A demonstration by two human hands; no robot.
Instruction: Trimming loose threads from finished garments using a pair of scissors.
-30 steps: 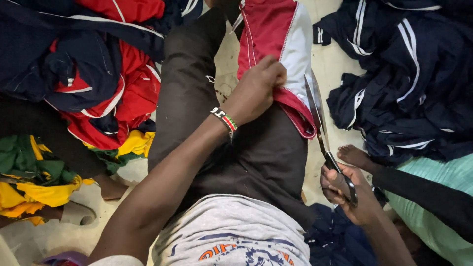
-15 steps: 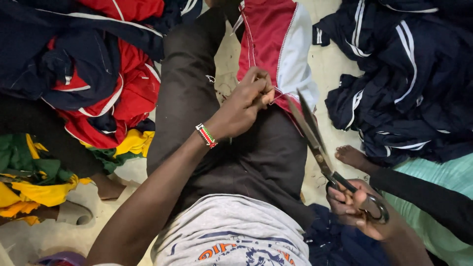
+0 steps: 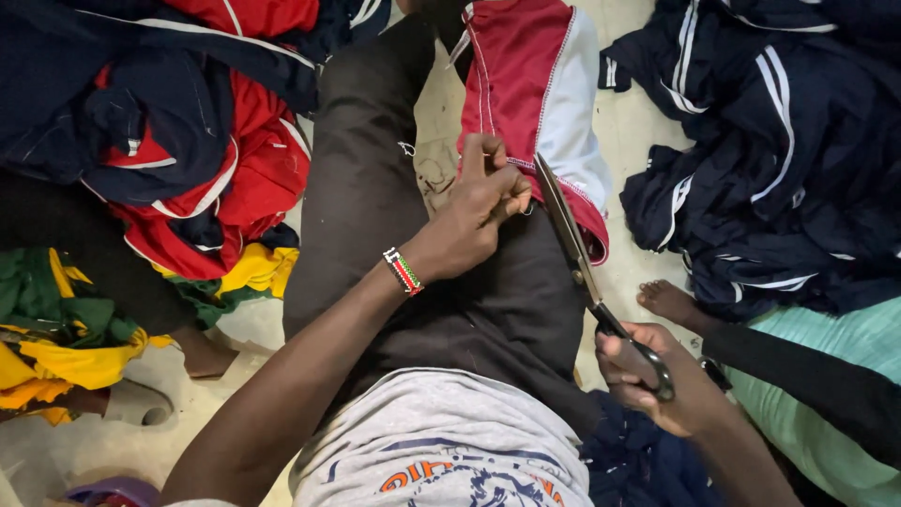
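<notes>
**Scissors at the hem of the red-and-white garment**

From my remote seat, I saw the left hand (image 3: 479,202) pinched shut on the lower edge of the red and white garment (image 3: 530,94), which lay draped over the right thigh of the dark trousers (image 3: 375,216). The right hand (image 3: 652,376) was closed through the handles of the long scissors (image 3: 582,263), whose blades looked nearly shut, with the tip resting just beside the left hand's fingertips at the hem.

I judged the garment light, soft and limp, a sports fabric likely to slide and bunch unless held taut; the stitched hem seemed the firmest place to take hold, close to where the blades met it. The scissors looked stiff and metal, best gripped by their looped handles.

The floor (image 3: 648,141) was pale and bare in patches. A navy pile with white stripes (image 3: 779,160) lay to the right, well apart from the hands. To the left sat a red and navy heap (image 3: 178,141), with yellow and green cloth (image 3: 66,329) beyond it. A beaded wristband (image 3: 404,271) circled the left wrist. A bare foot (image 3: 671,302) showed near the scissors.
</notes>
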